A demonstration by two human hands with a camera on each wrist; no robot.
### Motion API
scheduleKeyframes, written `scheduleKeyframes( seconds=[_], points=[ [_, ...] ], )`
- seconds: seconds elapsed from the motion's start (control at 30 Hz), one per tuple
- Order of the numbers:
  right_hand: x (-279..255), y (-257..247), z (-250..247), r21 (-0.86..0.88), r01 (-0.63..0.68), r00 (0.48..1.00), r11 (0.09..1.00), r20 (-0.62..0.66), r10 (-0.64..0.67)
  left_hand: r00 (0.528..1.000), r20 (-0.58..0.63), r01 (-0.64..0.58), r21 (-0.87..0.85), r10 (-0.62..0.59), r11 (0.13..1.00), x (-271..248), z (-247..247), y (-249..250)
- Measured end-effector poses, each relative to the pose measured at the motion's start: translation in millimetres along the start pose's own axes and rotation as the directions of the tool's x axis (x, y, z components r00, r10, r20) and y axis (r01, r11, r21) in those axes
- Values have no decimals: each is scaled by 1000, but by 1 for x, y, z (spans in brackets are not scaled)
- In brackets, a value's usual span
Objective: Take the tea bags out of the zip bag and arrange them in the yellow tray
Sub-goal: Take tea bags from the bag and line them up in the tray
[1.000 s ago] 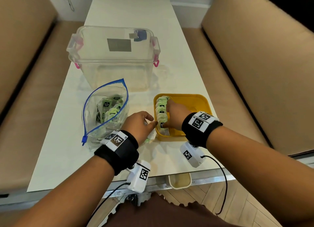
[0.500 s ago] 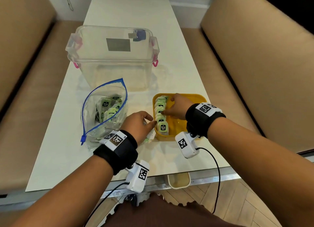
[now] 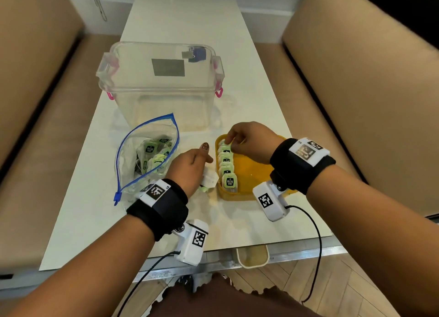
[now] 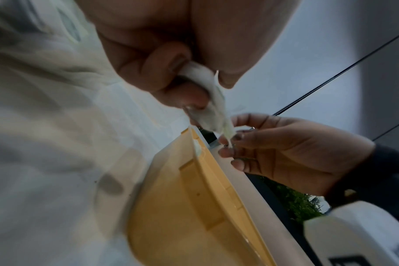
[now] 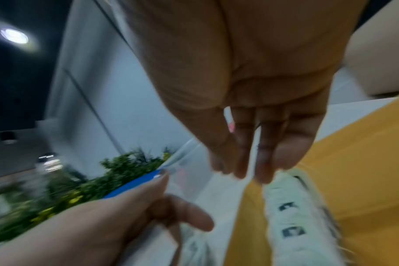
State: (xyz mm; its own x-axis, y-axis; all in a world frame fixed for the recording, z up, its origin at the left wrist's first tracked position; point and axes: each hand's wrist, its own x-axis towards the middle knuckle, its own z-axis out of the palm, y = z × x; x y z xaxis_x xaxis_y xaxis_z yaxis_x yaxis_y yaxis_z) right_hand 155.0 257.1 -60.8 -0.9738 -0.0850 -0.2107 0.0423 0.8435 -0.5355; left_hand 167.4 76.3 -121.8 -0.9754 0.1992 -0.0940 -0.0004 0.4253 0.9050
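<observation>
Arranging step in hand, task judged part done. On the table [image 3: 237, 108]: yellow tray [image 3: 255, 174] just right of the zip bag [image 3: 147, 155], the two apart; clear lidded box [image 3: 161, 84] behind both. Along the tray's left wall, one row of tea bags [image 3: 226, 166] standing on edge and overlapping, green labels facing the near side; rest of the tray floor bare. Zip bag open at the mouth, with a good number of loose tea bags left inside. Left hand [image 3: 190, 167] between bag and tray, fingers curled round a small clutch of spare tea bags [image 3: 209, 180], thumb raised clear, clutch hanging just outside the tray's left rim. Right hand [image 3: 251, 141] over the far end of the row, fingertips [image 3: 229, 141] brought together on the top edge of the far tea bag [image 3: 224, 148]; appears a light pinch in the left wrist view, too blurred in the right wrist view to confirm how firm. Judged to be squaring up or seating that last bag. Next move judged to call for passing one bag from the left hand's clutch to the right, setting it upright against the row or opening a second row beside it, label facing the same way. Care needed not to knock the standing row flat, nor to snag strings.
</observation>
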Motion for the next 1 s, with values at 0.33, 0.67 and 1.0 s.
scheduleKeyframes(
  seconds=[0.33, 0.67, 1.0],
  points=[
    [-28, -28, 14, 129, 169, 944, 977, 263, -198, 990, 7, 143, -164, -144, 976, 3, -9, 18],
    [-24, -15, 4, 352, 191, 979, 916, -5, -202, 981, 142, 148, -123, -131, 981, -4, -12, 20],
    [-24, -7, -10, 302, 106, 994, 947, -64, -90, 980, 181, -65, -108, 84, 992, -8, -3, 12]
  ],
)
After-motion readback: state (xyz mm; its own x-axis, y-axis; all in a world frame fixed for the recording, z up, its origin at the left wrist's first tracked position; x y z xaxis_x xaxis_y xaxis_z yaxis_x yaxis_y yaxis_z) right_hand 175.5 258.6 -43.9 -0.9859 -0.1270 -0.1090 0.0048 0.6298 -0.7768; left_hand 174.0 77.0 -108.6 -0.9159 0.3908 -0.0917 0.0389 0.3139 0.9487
